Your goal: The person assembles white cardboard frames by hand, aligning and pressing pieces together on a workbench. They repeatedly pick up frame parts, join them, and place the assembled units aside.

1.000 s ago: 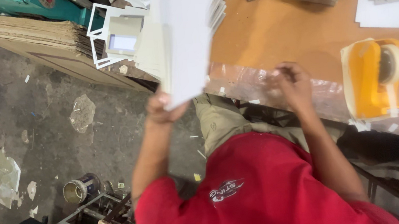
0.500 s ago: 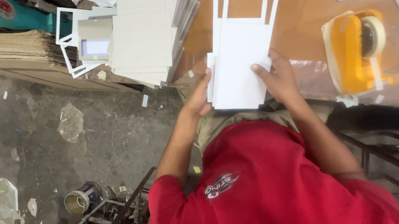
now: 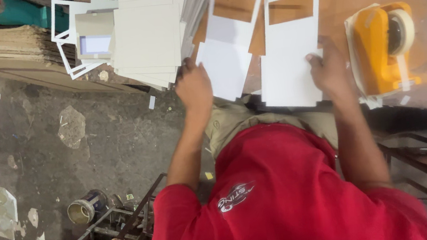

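— What do we have in each hand?

— Our left hand point(image 3: 194, 87) pinches the near edge of one white die-cut card point(image 3: 229, 56); our right hand point(image 3: 329, 68) is closed on the side edge of the second card point(image 3: 290, 60). Both lie flat at the near edge of the brown table point(image 3: 335, 6), side by side.

— How do they handle?

— Light, thin, probably stiff enough, though the cut-out frames could crease. We grip the solid lower panels.
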